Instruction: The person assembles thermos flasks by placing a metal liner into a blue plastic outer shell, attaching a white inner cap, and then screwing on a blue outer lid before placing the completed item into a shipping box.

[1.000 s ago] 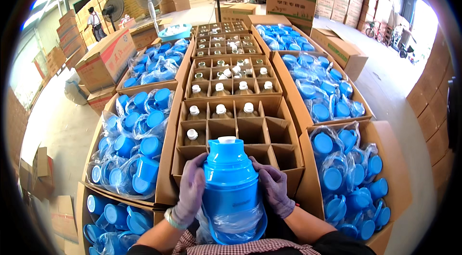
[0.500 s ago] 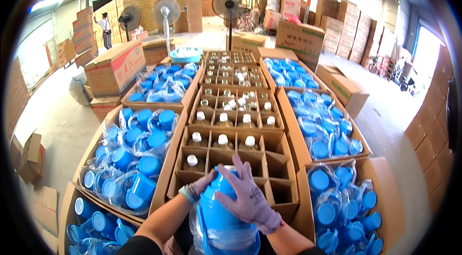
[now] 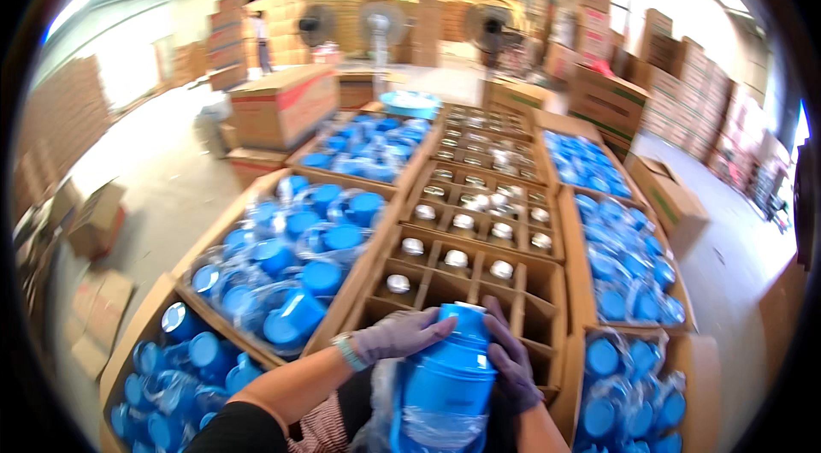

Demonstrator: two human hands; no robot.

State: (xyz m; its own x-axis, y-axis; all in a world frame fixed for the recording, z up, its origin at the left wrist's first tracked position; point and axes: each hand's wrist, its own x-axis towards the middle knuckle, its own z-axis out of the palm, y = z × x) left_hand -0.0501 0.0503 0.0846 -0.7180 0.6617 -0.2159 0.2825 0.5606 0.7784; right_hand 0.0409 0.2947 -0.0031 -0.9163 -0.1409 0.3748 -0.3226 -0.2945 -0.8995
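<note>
A blue thermos flask (image 3: 446,376) stands upright close in front of me, with clear plastic film around its lower part. My left hand (image 3: 400,335), in a grey-purple glove, grips the upper left side of the flask, its fingers reaching to the top. My right hand (image 3: 513,363), gloved alike, wraps around the upper right side. Just beyond them is a divided cardboard box (image 3: 540,329); some of its cells hold bottles with white caps (image 3: 456,259), and others show only brown cardboard.
More divided boxes run away beyond this one. To the left and right, open cartons hold blue plastic-wrapped flask parts (image 3: 299,226) (image 3: 629,260). A light-blue basin (image 3: 410,104), standing fans (image 3: 382,25) and stacked cartons (image 3: 286,106) are farther off.
The view has swung left, so the boxes sit farther right. My right hand has gone from spread over the flask's top to its right side; my left hand stays at its upper left.
</note>
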